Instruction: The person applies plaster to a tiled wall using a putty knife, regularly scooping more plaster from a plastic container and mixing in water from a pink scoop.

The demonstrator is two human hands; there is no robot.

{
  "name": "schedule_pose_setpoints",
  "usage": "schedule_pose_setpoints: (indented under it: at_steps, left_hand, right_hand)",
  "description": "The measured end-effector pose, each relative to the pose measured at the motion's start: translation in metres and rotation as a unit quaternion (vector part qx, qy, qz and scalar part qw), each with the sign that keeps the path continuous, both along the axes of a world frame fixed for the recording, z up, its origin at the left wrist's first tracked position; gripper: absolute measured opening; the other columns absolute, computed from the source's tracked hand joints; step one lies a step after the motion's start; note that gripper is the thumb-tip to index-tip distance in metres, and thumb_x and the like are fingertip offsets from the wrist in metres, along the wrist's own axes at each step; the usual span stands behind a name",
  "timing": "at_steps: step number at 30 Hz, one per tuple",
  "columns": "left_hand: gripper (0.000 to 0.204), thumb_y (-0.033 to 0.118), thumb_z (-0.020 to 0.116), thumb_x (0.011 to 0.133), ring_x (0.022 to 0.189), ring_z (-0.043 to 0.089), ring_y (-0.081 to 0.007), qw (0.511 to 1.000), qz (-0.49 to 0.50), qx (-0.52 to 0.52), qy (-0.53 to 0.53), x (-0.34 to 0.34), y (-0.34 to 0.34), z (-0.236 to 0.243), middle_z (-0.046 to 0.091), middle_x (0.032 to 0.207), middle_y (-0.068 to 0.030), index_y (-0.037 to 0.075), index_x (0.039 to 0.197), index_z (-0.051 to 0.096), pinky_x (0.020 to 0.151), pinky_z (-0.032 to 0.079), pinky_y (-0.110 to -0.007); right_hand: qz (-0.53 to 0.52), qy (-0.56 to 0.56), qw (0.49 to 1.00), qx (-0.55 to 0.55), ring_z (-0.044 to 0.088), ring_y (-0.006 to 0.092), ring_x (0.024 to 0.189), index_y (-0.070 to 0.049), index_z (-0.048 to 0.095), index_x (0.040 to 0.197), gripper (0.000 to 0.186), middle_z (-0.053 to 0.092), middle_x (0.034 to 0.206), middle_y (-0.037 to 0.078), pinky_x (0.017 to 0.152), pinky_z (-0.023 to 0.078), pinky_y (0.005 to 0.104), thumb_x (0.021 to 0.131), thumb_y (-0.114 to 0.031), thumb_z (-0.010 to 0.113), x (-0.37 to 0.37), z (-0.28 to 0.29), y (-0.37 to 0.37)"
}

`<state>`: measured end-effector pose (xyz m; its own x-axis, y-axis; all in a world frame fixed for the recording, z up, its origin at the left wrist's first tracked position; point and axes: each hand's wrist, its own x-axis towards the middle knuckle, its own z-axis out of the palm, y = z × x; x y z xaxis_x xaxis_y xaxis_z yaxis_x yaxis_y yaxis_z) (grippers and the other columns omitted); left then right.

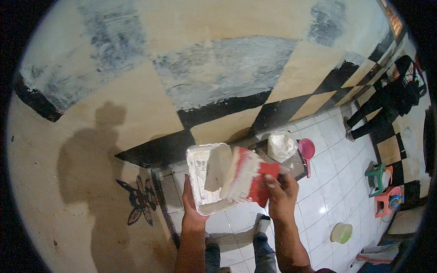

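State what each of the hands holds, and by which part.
The left hand grips the white tray of filler by its near left edge. The right hand holds the red scraper at its handle end.

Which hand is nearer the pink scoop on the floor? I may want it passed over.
Right. The right hand, gripping a red-handled trowel, sits just below-left of the pink scoop. The left hand holds the white tray farther left.
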<state>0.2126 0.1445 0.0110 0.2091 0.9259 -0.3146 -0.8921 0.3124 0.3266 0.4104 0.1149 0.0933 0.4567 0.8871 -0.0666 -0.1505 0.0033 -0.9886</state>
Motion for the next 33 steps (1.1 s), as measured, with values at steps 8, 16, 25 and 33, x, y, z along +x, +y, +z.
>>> schedule_pose_setpoints:
  at_steps: [8,16,25,33]
  left_hand:
    - [0.056,0.048,0.044,0.097,0.118,0.055,-0.0261,0.999,-0.026,0.004,-0.041,0.117,-0.007,-0.031,0.056,0.131,-0.0088,0.009,0.137,0.046,0.1,0.044,-0.044]
    - [0.051,0.044,0.043,0.097,0.118,0.055,-0.0266,0.998,0.028,-0.049,-0.028,0.186,-0.008,-0.065,0.058,0.129,-0.0089,0.009,0.133,0.05,0.101,0.044,-0.044]
    - [0.053,0.045,0.039,0.098,0.12,0.054,-0.0273,0.997,0.067,-0.021,-0.024,0.203,-0.004,-0.098,0.054,0.133,-0.009,0.01,0.137,0.045,0.102,0.043,-0.046]
    - [0.054,0.046,0.037,0.098,0.122,0.053,-0.0269,0.999,0.03,-0.022,-0.012,0.211,0.008,-0.121,0.053,0.135,-0.008,0.011,0.138,0.044,0.102,0.043,-0.045]
  right_hand:
    - [0.119,-0.344,0.928,-0.082,0.066,0.0249,0.069,0.003,0.065,0.097,0.023,0.067,0.08,0.018,0.064,0.05,0.035,0.083,-0.015,0.064,0.109,-0.012,0.039]
    - [-0.076,-0.278,0.956,-0.057,0.065,0.0311,0.072,0.003,0.065,0.101,0.026,0.067,0.087,0.021,0.067,0.051,0.0365,0.088,-0.019,0.06,0.233,-0.103,0.027]
    - [-0.013,-0.46,0.883,-0.09,0.057,0.0421,0.102,0.002,0.057,0.118,0.045,0.06,0.104,0.026,0.089,0.046,0.0463,0.085,-0.028,0.065,0.316,-0.242,0.008]
    - [-0.122,-0.508,0.788,-0.327,0.052,0.0425,0.111,0.004,0.051,0.125,0.054,0.053,0.119,0.029,0.095,0.044,0.0464,0.086,-0.031,0.063,0.373,-0.31,0.005]
